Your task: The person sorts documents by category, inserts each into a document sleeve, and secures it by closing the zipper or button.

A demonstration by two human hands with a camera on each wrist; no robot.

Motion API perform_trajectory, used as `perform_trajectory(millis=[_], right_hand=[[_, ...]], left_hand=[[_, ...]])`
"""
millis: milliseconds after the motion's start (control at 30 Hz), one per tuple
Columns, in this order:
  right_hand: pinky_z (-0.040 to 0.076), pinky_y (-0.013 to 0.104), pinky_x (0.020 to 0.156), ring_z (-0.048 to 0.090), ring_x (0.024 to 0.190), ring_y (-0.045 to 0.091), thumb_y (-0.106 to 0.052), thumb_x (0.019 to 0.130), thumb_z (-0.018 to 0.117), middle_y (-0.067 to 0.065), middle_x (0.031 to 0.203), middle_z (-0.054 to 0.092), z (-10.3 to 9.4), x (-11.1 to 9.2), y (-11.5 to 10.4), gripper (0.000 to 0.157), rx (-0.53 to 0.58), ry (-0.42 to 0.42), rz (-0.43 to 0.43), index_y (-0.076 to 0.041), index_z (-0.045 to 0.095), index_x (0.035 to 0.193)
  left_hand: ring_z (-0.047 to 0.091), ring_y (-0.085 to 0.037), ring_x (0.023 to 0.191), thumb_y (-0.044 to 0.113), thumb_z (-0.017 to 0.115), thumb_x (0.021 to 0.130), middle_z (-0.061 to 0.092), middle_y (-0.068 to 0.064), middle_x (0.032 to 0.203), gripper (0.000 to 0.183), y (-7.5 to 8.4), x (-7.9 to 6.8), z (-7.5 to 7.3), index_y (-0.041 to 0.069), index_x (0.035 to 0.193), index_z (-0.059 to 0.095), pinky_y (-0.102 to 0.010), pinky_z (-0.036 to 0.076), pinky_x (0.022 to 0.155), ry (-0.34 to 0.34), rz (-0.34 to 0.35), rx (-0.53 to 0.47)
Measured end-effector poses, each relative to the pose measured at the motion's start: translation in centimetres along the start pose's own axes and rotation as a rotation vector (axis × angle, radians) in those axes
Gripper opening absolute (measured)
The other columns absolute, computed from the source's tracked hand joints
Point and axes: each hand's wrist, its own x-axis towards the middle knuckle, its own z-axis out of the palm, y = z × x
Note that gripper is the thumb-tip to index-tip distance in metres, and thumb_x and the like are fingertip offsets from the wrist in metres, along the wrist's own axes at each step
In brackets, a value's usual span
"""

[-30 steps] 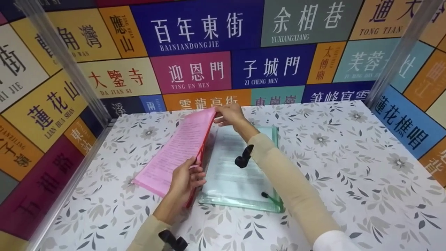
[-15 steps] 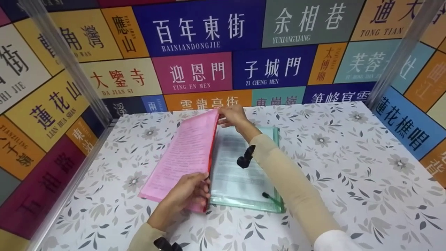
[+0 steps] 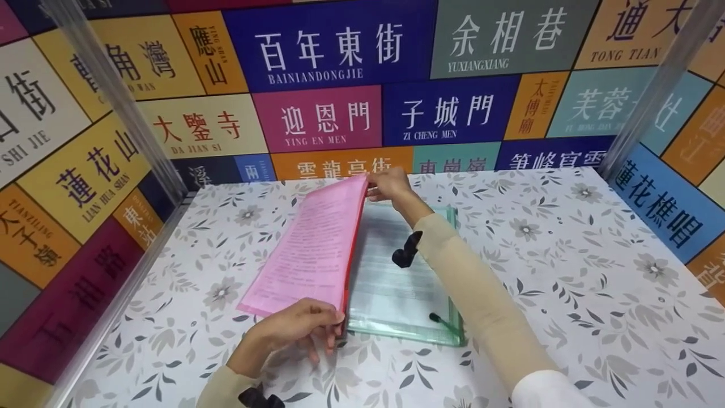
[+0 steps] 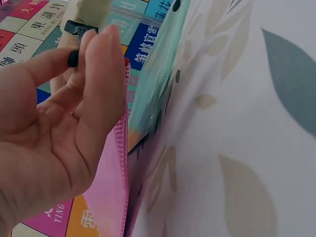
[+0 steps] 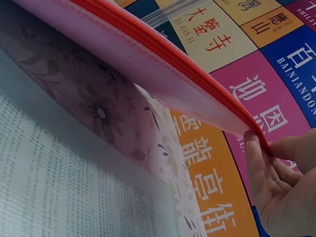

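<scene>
A pink zip document pouch [image 3: 308,243] with printed sheets inside is raised on its red zipper [image 5: 197,74] side and slants down to the left. My left hand [image 3: 300,323] pinches its near corner at the zipper end, with the other fingers hanging loosely below. In the left wrist view a small black tip [image 4: 73,58] shows by those fingers. At the far corner, my right hand [image 3: 391,184] pinches the zipper edge between thumb and fingers. A green zip document pouch [image 3: 408,283], also holding printed paper, lies flat on the table, partly covered by the pink one.
The green pouch's black zipper pull [image 3: 435,317] lies at its near right corner. A flower-patterned table cover [image 3: 566,272] spreads all around. Panels with Chinese lettering [image 3: 317,116] stand behind and at the sides, with clear corner posts [image 3: 637,107].
The pink pouch has shifted right, its zipper edge now over the green pouch's left side. My left hand has slid down the zipper to the near corner; my right hand keeps the far corner.
</scene>
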Motion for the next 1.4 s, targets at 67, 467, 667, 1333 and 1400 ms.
perform_trajectory(millis=[67, 467, 667, 1333, 1400], right_hand=[[0.059, 0.020, 0.053, 0.066, 0.053, 0.009, -0.007, 0.098, 0.057, 0.004, 0.073, 0.067, -0.2, 0.1, 0.0, 0.029, 0.004, 0.000, -0.003, 0.011, 0.063, 0.120], [0.059, 0.021, 0.054, 0.066, 0.051, 0.009, -0.003, 0.097, 0.058, 0.003, 0.061, 0.065, -0.8, 0.3, 0.3, 0.029, 0.067, 0.022, -0.004, 0.014, 0.062, 0.120], [0.061, 0.024, 0.058, 0.067, 0.053, 0.010, -0.005, 0.098, 0.058, 0.003, 0.060, 0.067, -1.0, 0.3, 0.7, 0.030, 0.076, 0.031, -0.001, 0.014, 0.062, 0.120], [0.064, 0.035, 0.072, 0.070, 0.072, 0.012, -0.010, 0.094, 0.056, 0.009, 0.094, 0.068, 1.1, -0.9, 2.4, 0.031, 0.093, 0.109, -0.106, 0.004, 0.066, 0.120], [0.064, 0.041, 0.078, 0.070, 0.076, 0.013, -0.011, 0.095, 0.057, 0.011, 0.100, 0.068, 1.6, -1.1, 2.7, 0.033, 0.101, 0.117, -0.142, 0.003, 0.065, 0.123]], left_hand=[[0.066, -0.014, 0.063, 0.030, 0.059, 0.100, 0.066, 0.000, 0.072, 0.047, 0.1, -0.2, 0.0, -0.017, 0.100, 0.059, -0.030, 0.059, 0.049, -0.057, 0.010, 0.043], [0.065, -0.008, 0.070, 0.022, 0.057, 0.102, 0.063, -0.040, 0.086, 0.037, 0.6, -1.8, 0.6, -0.012, 0.093, 0.064, -0.040, 0.063, 0.060, -0.435, 0.101, 0.319], [0.063, -0.001, 0.075, 0.020, 0.057, 0.102, 0.066, -0.037, 0.088, 0.034, 1.4, -2.1, 0.8, -0.010, 0.086, 0.065, -0.014, 0.055, 0.063, -0.526, 0.175, 0.390], [0.048, -0.010, 0.065, 0.017, 0.062, 0.096, 0.060, 0.000, 0.072, 0.021, 2.0, -1.1, 0.2, 0.003, 0.087, 0.073, -0.024, 0.043, 0.059, 0.530, 0.101, 0.561], [0.053, -0.012, 0.070, 0.013, 0.063, 0.095, 0.066, -0.004, 0.079, 0.016, 1.6, -0.8, 0.3, 0.003, 0.088, 0.073, -0.027, 0.048, 0.065, 0.612, 0.093, 0.591]])
